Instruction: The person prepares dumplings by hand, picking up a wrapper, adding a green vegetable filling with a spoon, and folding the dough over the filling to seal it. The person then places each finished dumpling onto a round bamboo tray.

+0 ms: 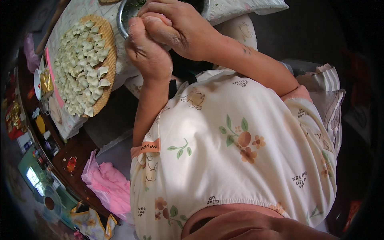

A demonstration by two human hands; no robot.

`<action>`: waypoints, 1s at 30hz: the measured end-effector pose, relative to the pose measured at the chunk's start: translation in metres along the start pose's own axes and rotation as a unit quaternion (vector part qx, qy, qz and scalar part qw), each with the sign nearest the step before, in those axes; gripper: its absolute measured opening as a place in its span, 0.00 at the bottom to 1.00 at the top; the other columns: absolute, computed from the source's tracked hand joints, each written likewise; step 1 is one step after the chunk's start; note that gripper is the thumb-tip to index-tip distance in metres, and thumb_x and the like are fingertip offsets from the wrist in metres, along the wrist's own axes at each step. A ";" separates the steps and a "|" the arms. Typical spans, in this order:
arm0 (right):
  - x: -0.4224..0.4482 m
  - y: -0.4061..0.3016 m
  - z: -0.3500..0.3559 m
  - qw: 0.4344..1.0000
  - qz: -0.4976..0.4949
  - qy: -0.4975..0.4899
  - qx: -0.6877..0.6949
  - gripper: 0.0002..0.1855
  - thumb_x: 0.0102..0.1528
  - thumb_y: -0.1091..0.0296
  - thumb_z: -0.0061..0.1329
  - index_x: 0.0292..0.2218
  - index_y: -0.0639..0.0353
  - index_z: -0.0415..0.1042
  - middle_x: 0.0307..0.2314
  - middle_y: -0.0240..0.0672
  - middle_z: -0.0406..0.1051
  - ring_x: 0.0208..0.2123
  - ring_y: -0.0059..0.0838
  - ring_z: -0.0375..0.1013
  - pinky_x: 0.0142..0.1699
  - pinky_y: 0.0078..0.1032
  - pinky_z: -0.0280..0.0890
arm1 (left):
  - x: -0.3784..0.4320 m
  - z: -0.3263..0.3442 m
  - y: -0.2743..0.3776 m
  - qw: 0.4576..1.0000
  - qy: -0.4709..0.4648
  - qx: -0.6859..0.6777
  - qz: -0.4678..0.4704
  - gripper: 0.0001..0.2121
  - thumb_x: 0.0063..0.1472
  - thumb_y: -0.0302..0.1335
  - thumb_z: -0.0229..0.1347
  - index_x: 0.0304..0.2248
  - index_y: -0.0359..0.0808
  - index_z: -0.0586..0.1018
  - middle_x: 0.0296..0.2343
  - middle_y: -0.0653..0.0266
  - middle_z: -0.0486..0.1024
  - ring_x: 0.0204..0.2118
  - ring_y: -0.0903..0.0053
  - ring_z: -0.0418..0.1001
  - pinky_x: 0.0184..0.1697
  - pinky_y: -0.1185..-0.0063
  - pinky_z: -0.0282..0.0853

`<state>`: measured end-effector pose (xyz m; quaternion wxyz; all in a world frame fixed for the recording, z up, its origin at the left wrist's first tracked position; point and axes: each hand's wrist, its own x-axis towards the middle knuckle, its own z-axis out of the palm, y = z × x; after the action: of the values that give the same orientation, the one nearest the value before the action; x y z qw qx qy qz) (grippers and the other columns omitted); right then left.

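Note:
My left hand [148, 49] and my right hand [175, 30] are pressed together at the top, with fingers curled and pale flour on the skin. Whatever may lie between them is hidden by the fingers and thumbs. Just beyond and partly behind them is a metal bowl [120, 19] with chopped green bits inside. To the left of my left hand, a round tray of ribbed, straw-coloured stalks [110, 55] bears many pale raw dumplings [81, 69] set close together.
A patterned tablecloth [123, 64] covers the table under the tray. A pink strip [54, 78] runs along the tray's left side, near gold foil [46, 80]. Pink cloth in a plastic bag [109, 186] lies lower left, beside a dark wooden surface [78, 150] with clutter.

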<state>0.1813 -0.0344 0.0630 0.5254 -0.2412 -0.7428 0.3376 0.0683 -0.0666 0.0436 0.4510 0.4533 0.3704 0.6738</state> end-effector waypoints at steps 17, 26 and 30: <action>-0.007 0.000 -0.012 0.999 -0.003 -0.036 -0.028 0.13 0.53 0.74 0.60 0.41 0.63 0.76 0.41 0.37 0.69 0.48 0.29 0.69 0.54 0.25 0.63 | 0.013 -0.021 0.009 0.986 0.019 -0.130 -0.099 0.34 0.69 0.56 0.38 0.51 0.29 0.75 0.30 0.57 0.80 0.28 0.78 0.75 0.32 0.81 0.71; -0.011 0.020 -0.010 0.997 0.071 0.026 0.011 0.02 0.59 0.80 0.52 0.36 0.68 0.75 0.38 0.34 0.69 0.43 0.23 0.70 0.50 0.19 0.63 | -0.002 -0.033 0.017 0.961 0.005 0.274 0.035 0.20 0.74 0.40 0.39 0.35 0.34 0.77 0.20 0.66 0.76 0.22 0.80 0.74 0.27 0.77 0.67; -0.012 0.024 0.000 0.994 0.104 0.021 0.033 0.04 0.59 0.75 0.54 0.37 0.66 0.74 0.35 0.32 0.71 0.37 0.21 0.72 0.45 0.18 0.66 | -0.004 -0.039 0.007 0.893 0.041 0.430 0.126 0.05 0.66 0.25 0.50 0.34 0.32 0.74 0.22 0.54 0.74 0.25 0.58 0.75 0.28 0.66 0.69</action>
<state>0.1853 -0.0267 0.0374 0.5108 -0.3067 -0.6907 0.4098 0.0301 -0.0759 0.0369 0.1075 0.6180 0.5819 0.5176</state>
